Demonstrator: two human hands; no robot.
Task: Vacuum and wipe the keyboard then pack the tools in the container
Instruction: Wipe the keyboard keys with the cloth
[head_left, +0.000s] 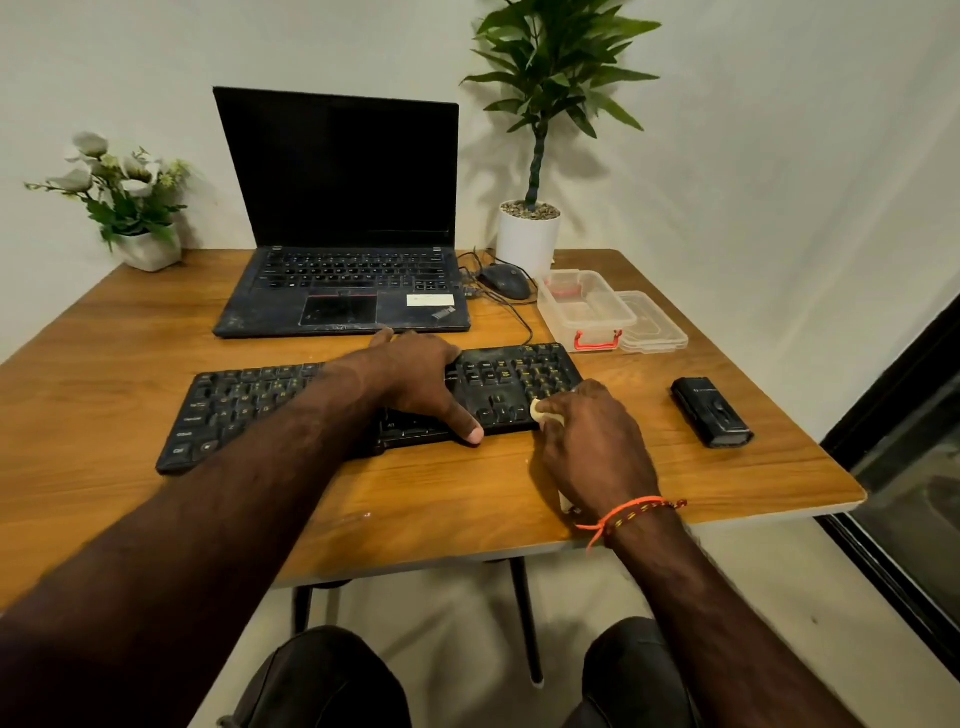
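Right grip (587, 436) is curled round a pale cloth (540, 410) at the black keyboard (249, 405); left grip (421, 384) is laid flat across it. Wooden tabletop (467, 483) is backed by white walls.

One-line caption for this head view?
Left hand steadies the keyboard while the right hand wipes its right end with a pale cloth.
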